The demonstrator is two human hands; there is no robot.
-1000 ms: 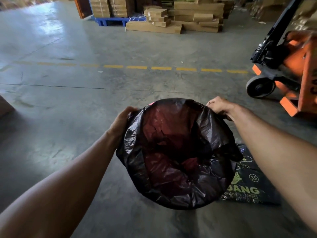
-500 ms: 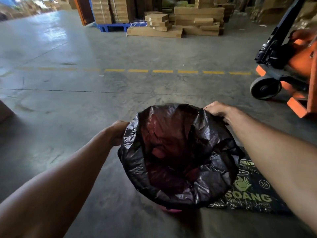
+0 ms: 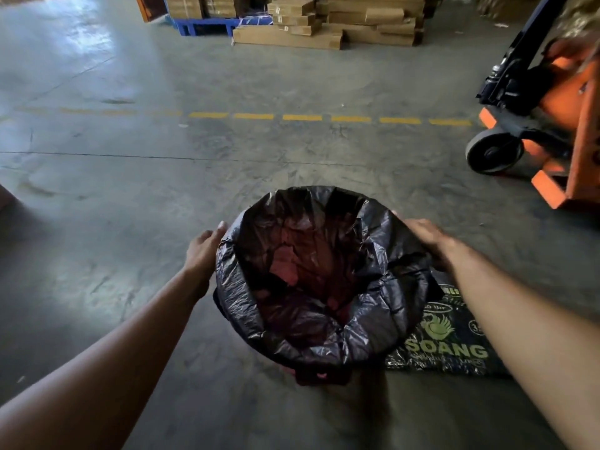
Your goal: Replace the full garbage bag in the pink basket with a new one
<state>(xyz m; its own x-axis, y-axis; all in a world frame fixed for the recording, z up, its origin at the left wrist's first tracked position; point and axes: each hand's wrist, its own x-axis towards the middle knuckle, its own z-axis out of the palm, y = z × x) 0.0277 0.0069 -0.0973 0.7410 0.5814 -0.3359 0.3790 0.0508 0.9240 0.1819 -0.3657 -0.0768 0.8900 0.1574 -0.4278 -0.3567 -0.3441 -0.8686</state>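
A thin black garbage bag [image 3: 383,306] lines the pink basket, its mouth folded out over the rim so the basket is almost fully covered. Pink shows through the film inside, and a small pink patch of the basket [image 3: 321,375] peeks out at the bottom near edge. My left hand [image 3: 204,248] lies flat against the bag's left side with its fingers stretched out. My right hand [image 3: 425,238] presses on the folded bag edge at the right rim; its fingertips are partly hidden by plastic.
A dark printed sack with yellow "SOANG" lettering [image 3: 451,345] lies flat on the concrete floor just right of the basket. An orange pallet jack [image 3: 545,125] stands at the right. Stacked cardboard boxes [image 3: 324,24] and a blue pallet sit at the back, beyond a yellow dashed line [image 3: 328,118].
Both hands have slid from the far part of the rim down toward the near sides of the basket. The left hand has let go of the bag edge and flattened against it.
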